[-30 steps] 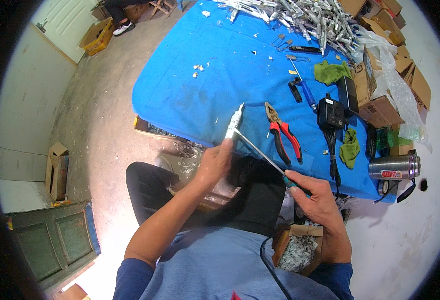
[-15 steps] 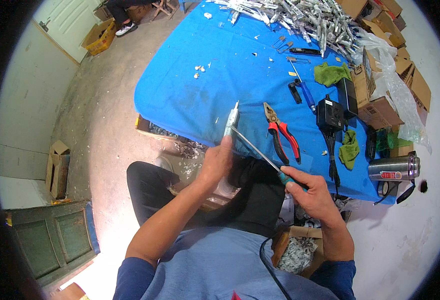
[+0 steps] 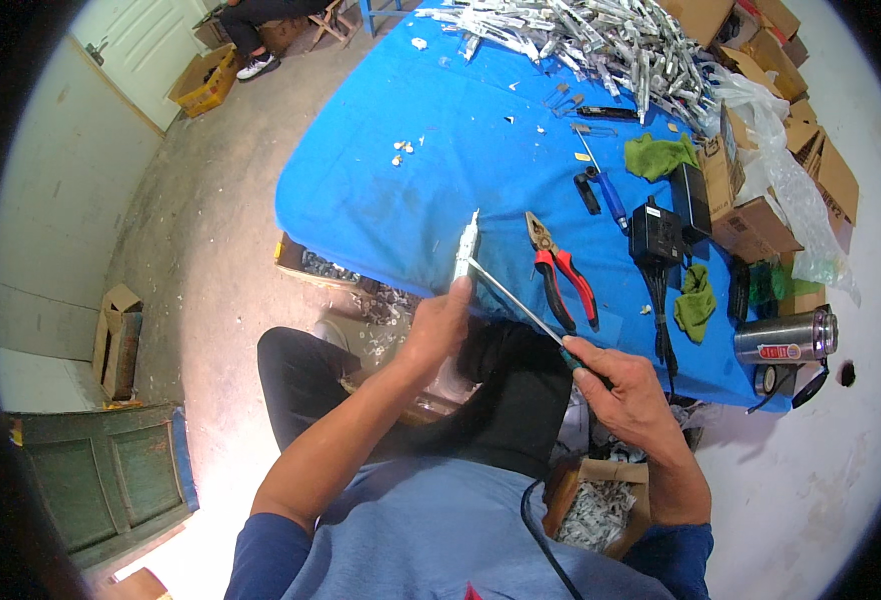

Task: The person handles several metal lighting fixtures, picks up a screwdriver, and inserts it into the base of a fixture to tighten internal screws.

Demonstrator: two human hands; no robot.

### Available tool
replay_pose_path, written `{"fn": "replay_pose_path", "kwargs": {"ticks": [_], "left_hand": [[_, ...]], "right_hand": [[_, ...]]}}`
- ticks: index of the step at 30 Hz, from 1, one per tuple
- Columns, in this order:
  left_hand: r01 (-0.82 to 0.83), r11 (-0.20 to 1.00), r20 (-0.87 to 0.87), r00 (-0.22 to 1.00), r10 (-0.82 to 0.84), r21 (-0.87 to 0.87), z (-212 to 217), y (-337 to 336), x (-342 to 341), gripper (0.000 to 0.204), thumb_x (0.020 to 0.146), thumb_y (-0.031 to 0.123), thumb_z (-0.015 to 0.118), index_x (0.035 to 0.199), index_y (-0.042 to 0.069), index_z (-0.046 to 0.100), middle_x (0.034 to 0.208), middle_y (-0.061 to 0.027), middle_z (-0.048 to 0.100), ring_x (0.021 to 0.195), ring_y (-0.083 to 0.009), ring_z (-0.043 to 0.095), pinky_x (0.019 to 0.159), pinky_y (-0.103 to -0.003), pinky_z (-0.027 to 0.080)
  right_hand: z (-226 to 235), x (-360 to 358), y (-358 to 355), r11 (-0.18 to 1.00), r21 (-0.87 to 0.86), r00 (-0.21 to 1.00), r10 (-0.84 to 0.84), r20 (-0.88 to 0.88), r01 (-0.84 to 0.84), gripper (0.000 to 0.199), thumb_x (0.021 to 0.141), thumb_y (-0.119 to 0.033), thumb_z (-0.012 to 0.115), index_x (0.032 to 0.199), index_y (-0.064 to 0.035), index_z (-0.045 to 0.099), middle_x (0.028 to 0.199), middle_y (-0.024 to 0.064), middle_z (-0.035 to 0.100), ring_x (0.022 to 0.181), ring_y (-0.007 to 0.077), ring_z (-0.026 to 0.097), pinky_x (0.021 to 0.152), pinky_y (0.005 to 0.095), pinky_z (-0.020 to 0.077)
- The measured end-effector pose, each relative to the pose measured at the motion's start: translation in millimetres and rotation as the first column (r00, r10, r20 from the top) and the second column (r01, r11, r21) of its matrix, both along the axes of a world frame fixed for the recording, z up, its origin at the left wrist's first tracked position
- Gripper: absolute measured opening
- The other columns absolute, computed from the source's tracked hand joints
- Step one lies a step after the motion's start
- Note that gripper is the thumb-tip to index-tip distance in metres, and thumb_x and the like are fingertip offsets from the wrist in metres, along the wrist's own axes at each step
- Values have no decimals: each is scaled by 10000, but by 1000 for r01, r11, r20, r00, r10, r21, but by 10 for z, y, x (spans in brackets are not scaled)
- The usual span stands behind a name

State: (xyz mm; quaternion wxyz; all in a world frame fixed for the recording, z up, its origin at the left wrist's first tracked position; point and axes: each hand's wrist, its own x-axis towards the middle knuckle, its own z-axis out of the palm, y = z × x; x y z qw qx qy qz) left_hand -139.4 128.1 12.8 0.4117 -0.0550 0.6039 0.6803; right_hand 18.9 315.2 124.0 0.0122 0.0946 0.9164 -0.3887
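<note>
At the near edge of the blue-covered table [image 3: 361, 180], my left hand [image 3: 439, 328] is closed on the lower end of a slim white-and-grey part [image 3: 467, 246] with a thin pointed tip facing away from me. My right hand [image 3: 623, 392] grips the dark green handle of a screwdriver [image 3: 521, 308]. Its long metal shaft slants up to the left, and the tip meets the side of the white part just above my left fingers. Red-and-black pliers [image 3: 561, 270] lie right of the part, jaws pointing away.
Many similar slim parts [image 3: 601, 45] are heaped at the far end. A blue-handled screwdriver [image 3: 611, 197], black power adapter [image 3: 655, 234], green cloths [image 3: 659, 155] and steel flask [image 3: 786, 336] occupy the right side. Below sits a box of scraps [image 3: 601, 510]. Another person's leg [image 3: 246, 30] shows far left.
The slim part now shows more of its white side. My right hand has shifted slightly, with the screwdriver tip still against the part. The whole view has moved a little.
</note>
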Motion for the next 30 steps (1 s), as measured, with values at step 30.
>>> {"fn": "replay_pose_path", "kwargs": {"ticks": [30], "left_hand": [[69, 993, 44, 997, -65, -94, 38, 15, -161, 588, 880, 596, 562, 554, 121, 447, 522, 25, 392, 435, -105, 363, 406, -281, 262]], "right_hand": [[341, -285, 57, 972, 175, 987, 145, 68, -155, 336, 850, -111, 595, 1183, -75, 615, 705, 156, 594, 636, 338, 608, 572, 415, 471]]}}
